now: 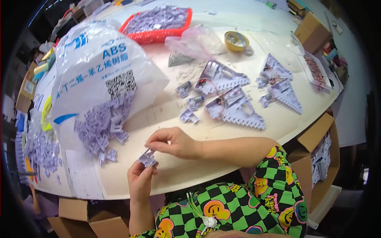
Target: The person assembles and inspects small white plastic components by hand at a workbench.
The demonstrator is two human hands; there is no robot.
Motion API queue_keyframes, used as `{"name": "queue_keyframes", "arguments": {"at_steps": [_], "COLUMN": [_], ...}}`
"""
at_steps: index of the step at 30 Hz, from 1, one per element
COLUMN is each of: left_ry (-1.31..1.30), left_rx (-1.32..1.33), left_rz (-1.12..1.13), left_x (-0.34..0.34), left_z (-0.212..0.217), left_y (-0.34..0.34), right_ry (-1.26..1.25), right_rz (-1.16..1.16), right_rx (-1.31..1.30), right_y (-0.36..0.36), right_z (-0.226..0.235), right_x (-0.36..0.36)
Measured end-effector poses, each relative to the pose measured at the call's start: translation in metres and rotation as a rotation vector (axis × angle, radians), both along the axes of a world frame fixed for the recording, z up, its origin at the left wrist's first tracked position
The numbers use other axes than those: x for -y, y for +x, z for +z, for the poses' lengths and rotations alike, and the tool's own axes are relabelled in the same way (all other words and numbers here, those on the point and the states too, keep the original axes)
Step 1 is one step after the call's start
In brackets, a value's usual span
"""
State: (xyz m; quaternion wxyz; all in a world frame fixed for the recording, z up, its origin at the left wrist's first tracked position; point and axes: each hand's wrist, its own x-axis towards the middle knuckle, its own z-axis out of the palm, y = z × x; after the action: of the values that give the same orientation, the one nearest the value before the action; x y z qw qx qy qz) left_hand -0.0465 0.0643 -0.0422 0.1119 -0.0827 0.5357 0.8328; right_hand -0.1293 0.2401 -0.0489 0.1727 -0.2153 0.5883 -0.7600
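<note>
Close to the table's near edge, my left hand (139,179) pinches a small lavender plastic part (147,159) between thumb and fingers. My right hand (176,143) reaches over from the right, its thumb and forefinger closed at the part's upper edge. A thin sliver shows at those fingertips, but whether it belongs to the part or is separate I cannot tell. Beyond and left of my hands, similar lavender parts (97,127) spill from a big white plastic bag (91,59). One loose lavender piece (189,116) lies beyond my right hand.
Toothed lavender housings (238,111) with wires and motors sit right of centre. A red basket (158,37) of lavender parts and a yellow bowl (234,43) stand farther back. Small parts (43,154) are heaped at left. Cardboard boxes (317,158) flank the table.
</note>
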Motion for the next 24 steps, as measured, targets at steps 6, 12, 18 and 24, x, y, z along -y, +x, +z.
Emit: {"name": "queue_keyframes", "arguments": {"at_steps": [6, 12, 18, 24], "left_ry": [0.131, 0.331, 0.445, 0.267], "left_rx": [0.013, 0.122, 0.040, -0.027], "left_rz": [-0.058, -0.084, -0.146, -0.007], "left_x": [0.000, 0.000, 0.000, -0.004], "left_z": [0.006, 0.011, 0.006, 0.010], "left_y": [-0.003, -0.004, -0.003, -0.002], "right_ry": [-0.021, 0.052, -0.024, 0.143], "right_rz": [0.034, 0.074, 0.054, -0.065], "right_rx": [0.001, -0.046, -0.027, -0.181], "right_y": [0.000, -0.003, 0.001, 0.002], "right_z": [0.006, 0.006, 0.008, 0.009], "right_x": [-0.006, -0.006, -0.003, -0.004]}}
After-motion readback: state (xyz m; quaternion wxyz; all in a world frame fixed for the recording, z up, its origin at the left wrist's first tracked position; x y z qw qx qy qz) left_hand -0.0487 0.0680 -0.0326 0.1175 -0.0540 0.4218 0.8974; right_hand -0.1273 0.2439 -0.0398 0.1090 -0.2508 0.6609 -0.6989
